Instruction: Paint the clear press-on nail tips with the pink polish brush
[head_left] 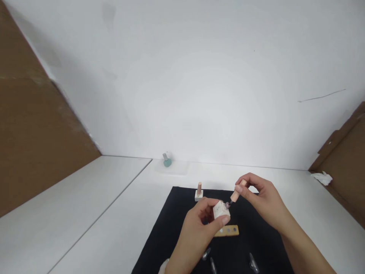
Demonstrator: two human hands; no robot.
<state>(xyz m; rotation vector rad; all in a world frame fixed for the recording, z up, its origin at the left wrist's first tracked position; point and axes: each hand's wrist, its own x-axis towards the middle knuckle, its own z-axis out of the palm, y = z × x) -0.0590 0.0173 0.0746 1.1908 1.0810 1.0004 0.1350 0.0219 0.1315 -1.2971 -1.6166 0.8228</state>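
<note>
My left hand (196, 228) grips a small white square nail polish bottle (220, 210), tilted toward the right, its neck uncapped. In my right hand (261, 194) is the peach-coloured brush cap (236, 195), pinched between thumb and fingers. The dark brush end is at the mouth of the bottle; I cannot tell how far inside it reaches. Below the bottle, a yellowish strip (231, 230) with several round spots lies on the black mat (173, 213), partly hidden by my left hand. Another white bottle with a peach-brown cap (199, 192) stands upright at the mat's far edge.
A teal bottle with a grey cap (167, 161) stands on a translucent sheet (179, 168) by the white wall. Clear shiny pieces (253, 263) lie near the mat's front. Crumpled white tissue (322, 177) is at the right, beside a brown cardboard panel (346, 160).
</note>
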